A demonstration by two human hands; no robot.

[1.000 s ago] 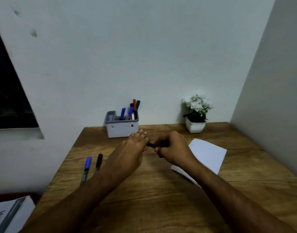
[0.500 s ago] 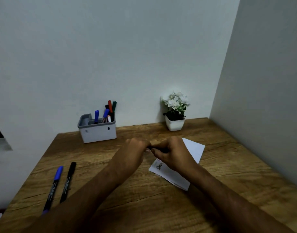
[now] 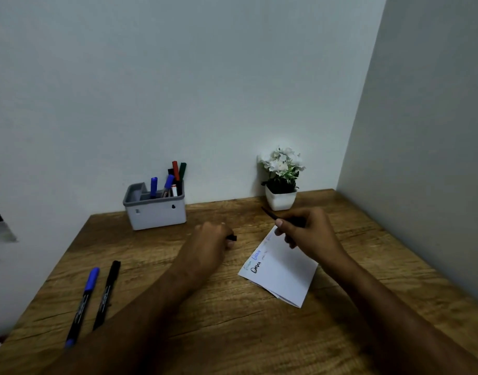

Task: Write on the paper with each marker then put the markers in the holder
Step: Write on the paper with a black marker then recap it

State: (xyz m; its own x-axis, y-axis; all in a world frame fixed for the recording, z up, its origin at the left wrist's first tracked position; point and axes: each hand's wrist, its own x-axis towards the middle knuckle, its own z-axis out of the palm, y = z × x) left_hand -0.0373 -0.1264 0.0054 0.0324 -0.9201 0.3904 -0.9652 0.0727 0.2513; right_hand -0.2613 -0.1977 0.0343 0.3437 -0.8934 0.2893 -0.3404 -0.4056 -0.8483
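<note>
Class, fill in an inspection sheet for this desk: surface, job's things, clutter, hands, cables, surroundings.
Surface: wooden desk.
Job's things: paper with writing; holder with several markers; blue marker and black marker lying at left.
Clutter: flower pot.
Hands: right hand holds an uncapped marker; left hand holds a cap.
Cables: nothing seen.
Surroundings: plain walls, corner at right.

Matt grained wood desk (image 3: pixel 232 334), smooth white paper (image 3: pixel 284 274), seemingly plastic grey holder (image 3: pixel 156 215), glossy markers (image 3: pixel 82 304).
</note>
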